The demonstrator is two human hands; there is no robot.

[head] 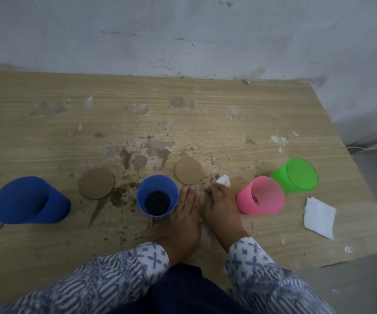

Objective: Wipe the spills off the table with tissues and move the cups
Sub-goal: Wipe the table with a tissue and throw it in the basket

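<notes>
White tissue (223, 180) clutched in right hand (222, 206); left hand (186, 208) flat, fingers together.

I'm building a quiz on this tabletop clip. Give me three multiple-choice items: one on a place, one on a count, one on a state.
1. Where does the folded tissue lie?
A. right of the pink cup
B. left of both blue cups
C. inside the green cup

2. How many cups stand on the table?
A. two
B. four
C. six

3. What does the right hand do?
A. presses a crumpled tissue on the table
B. lifts a cup
C. rests empty

Key: 1 A, it lies past the pink cup; 2 B, two blue, one pink, one green; 3 A, white tissue shows at its fingertips.
</notes>
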